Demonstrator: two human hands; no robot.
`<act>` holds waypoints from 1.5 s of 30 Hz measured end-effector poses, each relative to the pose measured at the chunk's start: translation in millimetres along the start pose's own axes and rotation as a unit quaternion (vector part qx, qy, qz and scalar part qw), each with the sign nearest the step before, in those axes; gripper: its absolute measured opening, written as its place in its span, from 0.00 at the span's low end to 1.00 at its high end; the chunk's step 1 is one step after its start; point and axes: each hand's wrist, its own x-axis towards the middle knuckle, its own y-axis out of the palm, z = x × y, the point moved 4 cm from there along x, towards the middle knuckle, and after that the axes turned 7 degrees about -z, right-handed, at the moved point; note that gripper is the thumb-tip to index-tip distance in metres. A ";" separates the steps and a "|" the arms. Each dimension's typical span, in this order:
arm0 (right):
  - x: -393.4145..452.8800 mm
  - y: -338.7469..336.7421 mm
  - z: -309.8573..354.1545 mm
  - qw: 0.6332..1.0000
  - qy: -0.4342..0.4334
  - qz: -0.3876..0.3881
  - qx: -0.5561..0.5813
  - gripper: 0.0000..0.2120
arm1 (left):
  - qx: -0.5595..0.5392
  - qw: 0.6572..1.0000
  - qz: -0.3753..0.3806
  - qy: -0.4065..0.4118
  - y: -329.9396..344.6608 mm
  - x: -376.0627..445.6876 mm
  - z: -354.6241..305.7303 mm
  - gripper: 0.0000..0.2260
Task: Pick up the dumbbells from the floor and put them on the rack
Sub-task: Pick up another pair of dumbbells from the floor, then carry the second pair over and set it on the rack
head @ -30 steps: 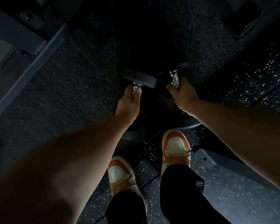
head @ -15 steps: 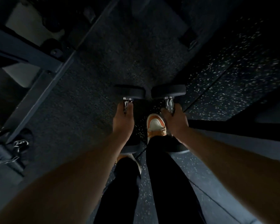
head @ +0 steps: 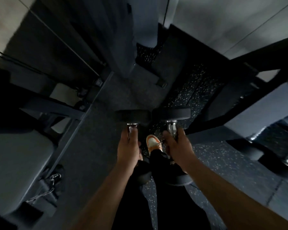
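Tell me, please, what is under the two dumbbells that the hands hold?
Under the left dumbbell lies dark carpet; under the right dumbbell, speckled rubber floor and an orange shoe. The hands and black trousers cover the rest.

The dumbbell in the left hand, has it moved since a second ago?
Yes. The left dumbbell, gripped by the left hand, has been carried forward off the dark carpet toward the gray frame bar and speckled floor.

A person with bare, sleeveless forearms (head: 106, 193) wears loose black trousers (head: 170, 205) and an orange-and-white lace-up sneaker (head: 153, 142), its white toe cap showing just beyond the trouser hem.
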 end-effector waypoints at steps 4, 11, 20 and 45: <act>-52.6 -38.2 37.6 0.996 -0.005 -0.026 0.080 0.09 | -0.001 0.997 0.041 0.062 -18.4 -51.8 -56.2 0.12; -143.3 -95.9 51.6 0.979 -0.035 -0.104 0.174 0.08 | 0.011 0.983 0.131 0.130 -41.1 -130.0 -104.2 0.12; -247.8 -159.9 4.6 0.941 -0.015 -0.169 0.294 0.10 | 0.071 0.951 0.229 0.194 -35.4 -225.4 -102.7 0.11; -409.4 -458.2 -305.1 0.827 0.034 -0.374 0.419 0.11 | 0.184 0.860 0.396 0.263 230.5 -547.8 -0.5 0.06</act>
